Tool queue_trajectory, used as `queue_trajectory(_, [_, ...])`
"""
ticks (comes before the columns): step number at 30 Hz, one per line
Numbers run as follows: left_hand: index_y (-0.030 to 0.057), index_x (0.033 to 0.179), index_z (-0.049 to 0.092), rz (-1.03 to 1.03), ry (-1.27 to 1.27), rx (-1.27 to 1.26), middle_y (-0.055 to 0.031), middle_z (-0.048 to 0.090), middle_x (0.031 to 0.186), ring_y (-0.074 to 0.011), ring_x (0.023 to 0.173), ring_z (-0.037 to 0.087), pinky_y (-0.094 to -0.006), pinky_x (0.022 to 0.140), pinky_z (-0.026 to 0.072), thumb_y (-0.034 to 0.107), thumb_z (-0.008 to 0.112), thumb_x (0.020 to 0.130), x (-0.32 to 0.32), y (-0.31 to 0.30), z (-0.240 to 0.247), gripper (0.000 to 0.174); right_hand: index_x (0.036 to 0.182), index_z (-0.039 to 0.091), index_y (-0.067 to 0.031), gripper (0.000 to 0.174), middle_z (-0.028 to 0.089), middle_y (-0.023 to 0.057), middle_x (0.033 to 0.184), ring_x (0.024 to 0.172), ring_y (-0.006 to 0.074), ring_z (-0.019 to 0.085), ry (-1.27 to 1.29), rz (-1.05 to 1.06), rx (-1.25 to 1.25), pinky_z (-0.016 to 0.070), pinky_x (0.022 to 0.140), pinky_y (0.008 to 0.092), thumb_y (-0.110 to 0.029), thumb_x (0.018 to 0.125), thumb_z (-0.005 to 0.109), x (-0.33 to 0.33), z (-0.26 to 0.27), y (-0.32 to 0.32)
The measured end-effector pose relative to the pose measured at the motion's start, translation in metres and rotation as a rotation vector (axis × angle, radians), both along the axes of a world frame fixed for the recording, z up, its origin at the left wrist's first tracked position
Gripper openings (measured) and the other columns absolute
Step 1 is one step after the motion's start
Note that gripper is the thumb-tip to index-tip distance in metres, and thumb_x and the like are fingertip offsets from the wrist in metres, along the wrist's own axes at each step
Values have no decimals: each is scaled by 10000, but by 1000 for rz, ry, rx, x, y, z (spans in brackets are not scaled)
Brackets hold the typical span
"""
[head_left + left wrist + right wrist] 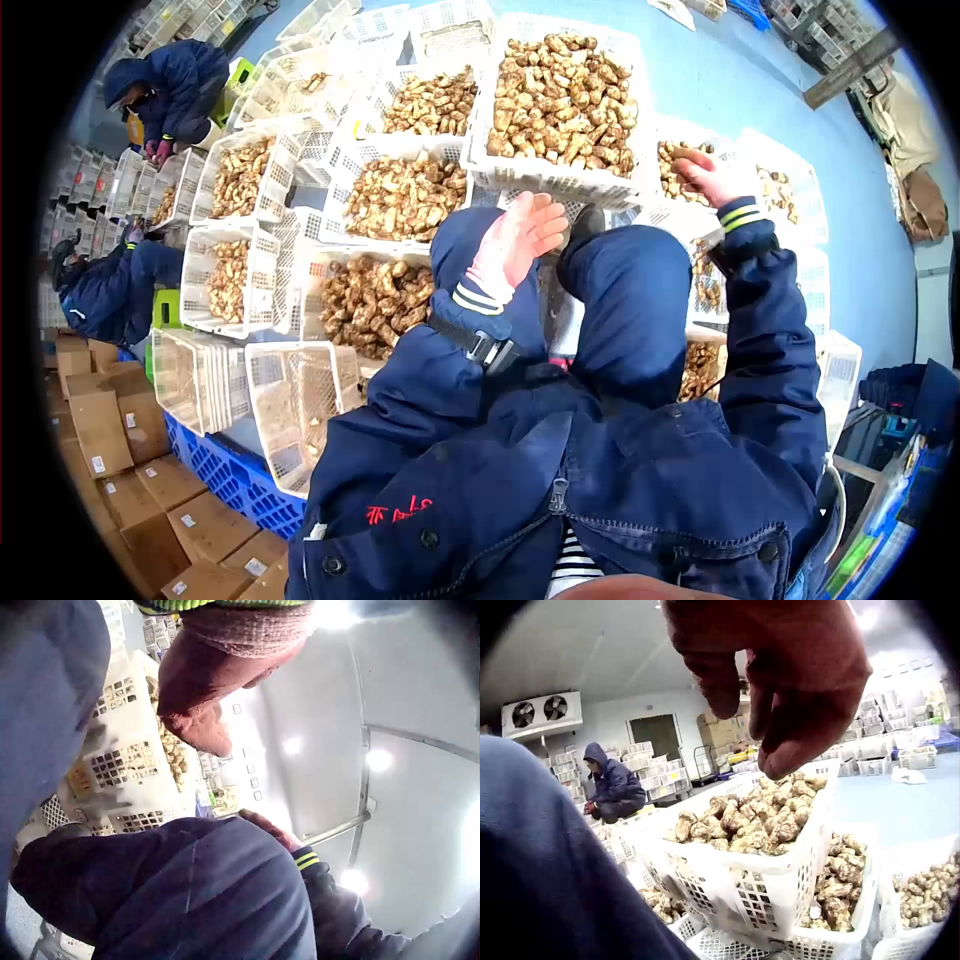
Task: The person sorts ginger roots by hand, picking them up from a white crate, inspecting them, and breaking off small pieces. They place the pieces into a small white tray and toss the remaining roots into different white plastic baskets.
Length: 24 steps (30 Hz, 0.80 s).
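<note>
My left hand (515, 245) is held above my left knee with its fingers extended and nothing in it. In the left wrist view this hand (210, 701) hangs in front of a white crate (154, 796). My right hand (708, 178) reaches over a crate of brown-and-pale mushroom-like pieces (668, 175) on the right. The right wrist view shows its fingers loosely bent, with no piece visible between them; this hand (780, 682) appears above a heaped white crate (784, 889). In front of my knees stands a large full crate (560, 178).
More filled crates (330, 225) stand to the left, with empty crates (295, 400) nearer me. Cardboard boxes (205, 520) lie beyond a blue plastic crate (235, 480). One person in a hood (165, 85) crouches at upper left; another (110, 290) is below. Blue floor (740, 70) shows at upper right.
</note>
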State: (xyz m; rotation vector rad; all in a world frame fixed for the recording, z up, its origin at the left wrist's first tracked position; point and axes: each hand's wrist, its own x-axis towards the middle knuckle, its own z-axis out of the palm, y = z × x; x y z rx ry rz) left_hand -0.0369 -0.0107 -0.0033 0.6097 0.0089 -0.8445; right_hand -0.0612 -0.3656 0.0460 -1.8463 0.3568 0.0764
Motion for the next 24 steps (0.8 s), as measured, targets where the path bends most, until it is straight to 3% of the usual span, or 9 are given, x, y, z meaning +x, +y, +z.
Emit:
queue_trajectory(4, [28, 1152, 460, 25, 28, -61, -148, 513, 1151, -259, 1039, 505, -371, 886, 400, 379, 457, 888, 25, -17, -15, 440, 1140, 537, -58, 370, 612, 24, 876, 729, 79, 539, 94, 180, -372, 450, 656, 219, -260, 831, 524, 69, 0, 34])
queue_trajectory(7, [19, 1176, 433, 66, 65, -100, -163, 496, 1166, -275, 1060, 489, -381, 907, 388, 388, 433, 896, 33, -20, -36, 464, 1187, 510, -98, 466, 615, 133, 1000, 929, 228, 583, 136, 330, -776, 448, 798, 308, -341, 790, 527, 120, -17, 56])
queue_trajectory(10, [11, 1178, 433, 69, 154, -68, -165, 494, 1171, -274, 1066, 486, -380, 910, 386, 374, 427, 902, 35, -16, -49, 456, 1189, 506, -120, 475, 594, 150, 1053, 1011, 277, 545, 205, 452, -911, 413, 877, 342, -315, 756, 523, 157, -50, 70])
queue_trajectory(13, [7, 1165, 444, 31, 174, -42, -158, 492, 1179, -273, 1078, 479, -381, 915, 381, 379, 426, 901, 38, -7, -51, 457, 1152, 528, -120, 415, 597, 163, 1026, 976, 285, 561, 299, 548, -935, 435, 840, 360, -282, 770, 503, 169, -70, 89])
queue_trajectory(14, [6, 1162, 448, 36, 199, -26, -155, 492, 1180, -272, 1077, 480, -381, 915, 379, 380, 426, 901, 39, -7, -52, 456, 1111, 554, -132, 396, 615, 163, 944, 868, 313, 585, 129, 553, -1016, 468, 760, 371, -192, 723, 503, 172, -96, 79])
queue_trajectory(16, [6, 1160, 450, 41, 193, -46, -145, 497, 1173, -265, 1064, 486, -379, 909, 381, 382, 427, 900, 40, -6, -57, 458, 1050, 594, -128, 366, 613, 171, 943, 869, 315, 584, 70, 693, -1160, 463, 767, 379, -178, 698, 508, 177, -85, 82])
queue_trajectory(18, [1, 1163, 447, 62, 185, -50, -148, 503, 1158, -264, 1045, 494, -374, 891, 389, 365, 426, 904, 39, -3, -58, 447, 1006, 611, -119, 308, 626, 152, 881, 862, 308, 583, 1, 657, -1064, 457, 773, 371, -176, 724, 503, 171, -73, 86])
queue_trajectory(21, [-14, 1178, 434, 65, 156, -41, -162, 515, 1137, -258, 1010, 520, -352, 862, 413, 354, 418, 908, 35, -11, -59, 457, 1020, 610, -144, 294, 618, 153, 921, 880, 278, 586, 76, 559, -1060, 450, 790, 368, -144, 748, 498, 160, -56, 82])
queue_trajectory(24, [-18, 1181, 432, 38, 146, -16, -163, 515, 1139, -259, 1018, 515, -356, 874, 405, 370, 449, 889, 35, -13, -61, 486, 1026, 593, -154, 264, 622, 138, 920, 877, 285, 586, 55, 564, -894, 453, 773, 356, -216, 786, 499, 156, -50, 73])
